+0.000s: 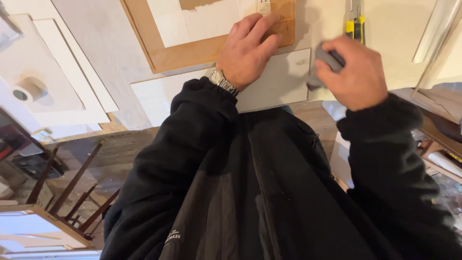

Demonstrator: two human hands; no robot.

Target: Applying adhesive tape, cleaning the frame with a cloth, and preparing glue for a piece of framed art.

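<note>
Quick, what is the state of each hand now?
Left hand: open, flat on the brown frame.
Right hand: closed on a grey cloth.

Pale worktable [96, 43] above worn wooden floor [110, 154], dark chair legs [72, 188]

Under my left hand [248, 53] lies a brown frame [166, 55] of matt, raw-looking board, fibrous at the edge, touching a flat grey-white panel [279, 84], smooth and dull. My right hand [358, 72] closes its fingers [337, 48] around a soft grey pad [325, 65], cloth or foam, I cannot tell which. At twelve o'clock from it a knife [356, 26] shows glossy yellow plastic and metal. My wristwatch [222, 80] is shiny metal. The worktop [96, 43] looks pale, chalky, matt.
</note>
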